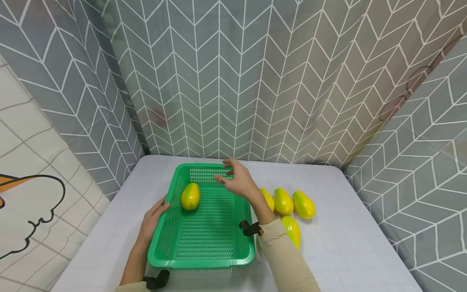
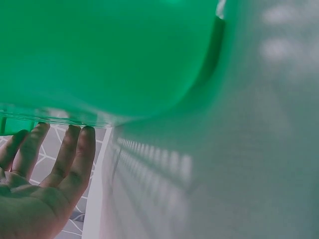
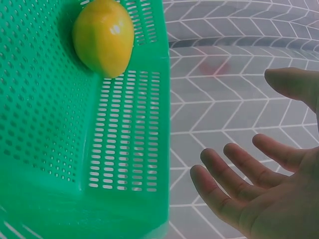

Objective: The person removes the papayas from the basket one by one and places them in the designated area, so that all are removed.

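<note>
A green perforated plastic basket [image 1: 208, 263] stands on the table in the head view. One glossy yellow mango-like fruit [image 1: 190, 196] lies inside it, near the left wall. My left hand [image 1: 149, 223] is at the basket's left side, and in the left wrist view its extended fingers [image 2: 82, 154] touch the rim from outside. Over the far right part of the basket, my right hand [image 1: 237, 178] is raised with nothing in it. The right wrist view shows its fingers [image 3: 224, 191] spread and the thumb apart, beside the basket's rim.
Right of the basket, several more yellow fruits [image 1: 304, 205] lie on the white-covered table [image 1: 350, 243], partly behind my right forearm. A grey patterned curtain [image 1: 240, 81] hangs behind the table's far edge and along the right. A white patterned cloth [image 1: 33, 162] hangs at the left.
</note>
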The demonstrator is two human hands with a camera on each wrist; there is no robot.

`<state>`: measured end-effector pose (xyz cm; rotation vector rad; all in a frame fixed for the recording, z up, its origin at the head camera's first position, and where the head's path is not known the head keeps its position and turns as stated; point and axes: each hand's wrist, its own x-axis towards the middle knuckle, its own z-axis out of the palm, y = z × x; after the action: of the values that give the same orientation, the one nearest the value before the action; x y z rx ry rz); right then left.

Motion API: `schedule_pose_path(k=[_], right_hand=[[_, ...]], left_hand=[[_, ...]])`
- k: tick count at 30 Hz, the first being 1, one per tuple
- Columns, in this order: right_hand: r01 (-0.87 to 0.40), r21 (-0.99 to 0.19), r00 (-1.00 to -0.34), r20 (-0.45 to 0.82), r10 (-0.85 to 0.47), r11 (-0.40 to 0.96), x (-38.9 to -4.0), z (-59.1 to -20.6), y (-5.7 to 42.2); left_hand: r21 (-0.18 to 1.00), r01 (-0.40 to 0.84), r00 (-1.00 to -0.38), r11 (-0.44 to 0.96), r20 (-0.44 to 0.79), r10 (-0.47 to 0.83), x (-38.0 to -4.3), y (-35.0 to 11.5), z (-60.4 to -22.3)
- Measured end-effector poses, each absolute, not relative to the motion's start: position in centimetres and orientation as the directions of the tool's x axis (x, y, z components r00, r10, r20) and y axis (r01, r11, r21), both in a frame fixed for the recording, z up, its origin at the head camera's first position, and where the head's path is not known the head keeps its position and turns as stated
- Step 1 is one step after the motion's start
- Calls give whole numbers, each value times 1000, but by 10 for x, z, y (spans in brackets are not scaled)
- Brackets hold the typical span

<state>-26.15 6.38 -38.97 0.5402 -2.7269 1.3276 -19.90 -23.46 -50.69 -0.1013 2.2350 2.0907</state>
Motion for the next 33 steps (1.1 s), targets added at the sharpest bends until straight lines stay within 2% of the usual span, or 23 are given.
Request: schedule_pose_path(k=[14,33], right_hand=[[-341,-763,-931,195,-308,549,-270,-398,51],[-295,-757,-935,101,-341,584,-280,-415,26]], left_hand=[[995,-72,-997,63,-72,10,-199,-233,-509],[994,-66,-998,87,-65,-18,-200,-231,-508]])
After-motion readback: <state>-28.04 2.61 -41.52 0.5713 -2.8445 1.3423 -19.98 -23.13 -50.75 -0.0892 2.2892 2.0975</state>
